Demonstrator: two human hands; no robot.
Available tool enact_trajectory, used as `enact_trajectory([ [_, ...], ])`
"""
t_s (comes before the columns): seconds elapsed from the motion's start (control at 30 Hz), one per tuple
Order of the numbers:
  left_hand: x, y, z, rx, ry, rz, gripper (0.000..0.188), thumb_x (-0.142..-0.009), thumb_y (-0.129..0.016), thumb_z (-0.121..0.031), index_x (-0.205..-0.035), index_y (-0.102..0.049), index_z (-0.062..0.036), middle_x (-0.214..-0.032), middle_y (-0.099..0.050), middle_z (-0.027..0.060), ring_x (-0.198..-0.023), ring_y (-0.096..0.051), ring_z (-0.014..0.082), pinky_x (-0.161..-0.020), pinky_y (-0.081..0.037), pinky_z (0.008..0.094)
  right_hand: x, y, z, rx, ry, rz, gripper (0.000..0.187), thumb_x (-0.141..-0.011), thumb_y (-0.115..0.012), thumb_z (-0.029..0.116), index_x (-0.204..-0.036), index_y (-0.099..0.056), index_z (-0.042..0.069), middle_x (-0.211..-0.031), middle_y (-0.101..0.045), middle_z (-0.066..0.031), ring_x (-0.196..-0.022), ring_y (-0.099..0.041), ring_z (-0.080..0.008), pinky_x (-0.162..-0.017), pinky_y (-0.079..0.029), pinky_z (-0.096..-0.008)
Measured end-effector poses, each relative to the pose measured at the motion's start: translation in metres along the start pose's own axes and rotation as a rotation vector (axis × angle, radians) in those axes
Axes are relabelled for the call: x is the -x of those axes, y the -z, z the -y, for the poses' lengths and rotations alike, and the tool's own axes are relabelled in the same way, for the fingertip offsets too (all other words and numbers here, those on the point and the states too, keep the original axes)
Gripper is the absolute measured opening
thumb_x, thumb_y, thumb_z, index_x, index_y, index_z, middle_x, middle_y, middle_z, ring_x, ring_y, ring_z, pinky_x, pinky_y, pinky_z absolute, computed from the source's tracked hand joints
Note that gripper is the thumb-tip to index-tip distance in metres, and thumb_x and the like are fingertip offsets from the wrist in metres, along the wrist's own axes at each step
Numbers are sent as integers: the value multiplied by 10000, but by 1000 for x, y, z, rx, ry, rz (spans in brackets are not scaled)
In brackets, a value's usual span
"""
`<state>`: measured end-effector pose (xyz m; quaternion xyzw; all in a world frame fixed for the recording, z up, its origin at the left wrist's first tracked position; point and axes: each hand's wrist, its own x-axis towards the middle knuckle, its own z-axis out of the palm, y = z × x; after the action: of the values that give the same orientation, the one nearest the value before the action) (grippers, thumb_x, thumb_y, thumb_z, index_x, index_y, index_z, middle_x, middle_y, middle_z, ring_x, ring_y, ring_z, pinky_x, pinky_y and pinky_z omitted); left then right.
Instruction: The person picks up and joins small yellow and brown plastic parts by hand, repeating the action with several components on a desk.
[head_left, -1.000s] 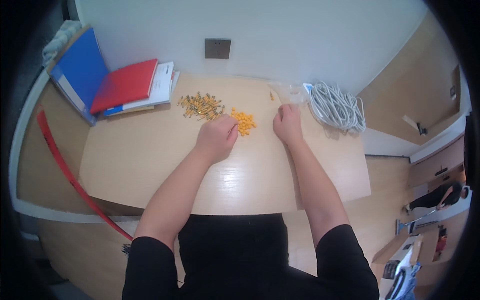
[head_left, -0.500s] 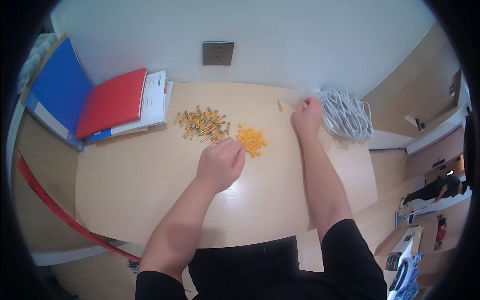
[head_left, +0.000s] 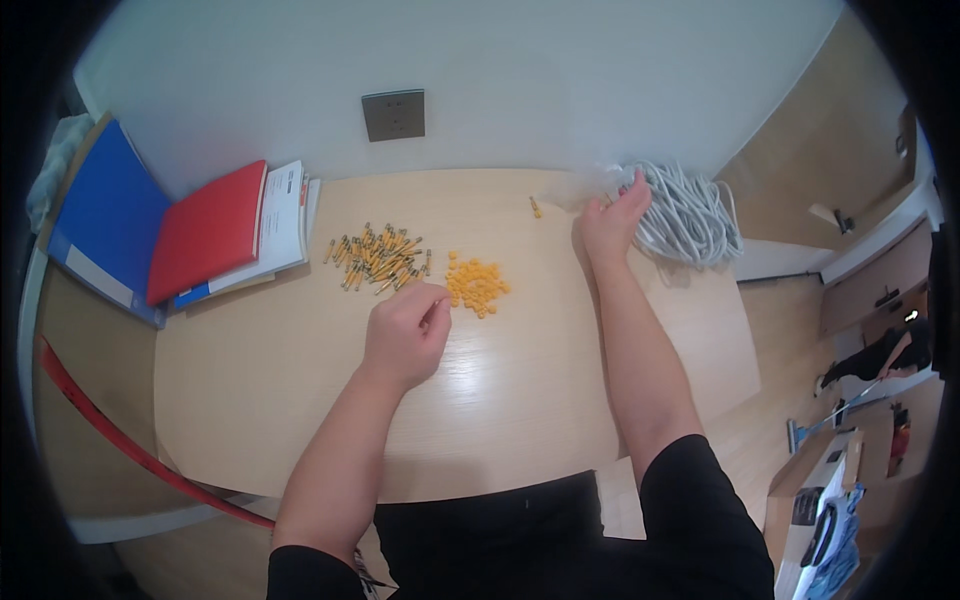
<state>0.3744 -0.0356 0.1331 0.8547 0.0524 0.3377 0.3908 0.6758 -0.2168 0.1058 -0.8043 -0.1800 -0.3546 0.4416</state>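
Fingers apart, the right hand (head_left: 612, 228) is at a clear bag (head_left: 606, 180) beside coiled cable (head_left: 688, 218); thin plastic likely calls for light handling. The left hand (head_left: 406, 335), grip together, hides any contents.

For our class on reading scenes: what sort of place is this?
Probably an office or study corner: a wood-toned desk with a blue folder, a red folder, and a wall socket above.

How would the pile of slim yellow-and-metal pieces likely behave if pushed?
The pile of slim yellow-and-metal pieces would probably spread apart, since they lie loose and crisscrossed on the table. Single pieces may roll, as they look rod-like. Their small size suggests each is light.
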Motion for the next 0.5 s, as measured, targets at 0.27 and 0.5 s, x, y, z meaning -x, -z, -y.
enact_trajectory([
  [0.27, 0, 0, -7, 18, 40, 21, 33, -901, -645, 13, -896, -675, 24, -764, -641, 118, -624, -618, 182, -567, -485, 305, 1, 8, 11, 103, 42, 117, 342, -849, -716, 59, -1181, -640, 31, -1464, -422, -281, -1328, -461, -458, -1100, -413, -472],
  [0.5, -1, 0, -1, -22, 8, -43, 22, -895, -659, 1, -883, -677, 2, -769, -653, 124, -624, -621, 236, -565, -488, 330, -6, 8, 13, -27, 1, 1, 106, -891, -710, 99, -952, -679, 19, -1048, -645, -136, -1042, -585, -327, -923, -473, -429],
])
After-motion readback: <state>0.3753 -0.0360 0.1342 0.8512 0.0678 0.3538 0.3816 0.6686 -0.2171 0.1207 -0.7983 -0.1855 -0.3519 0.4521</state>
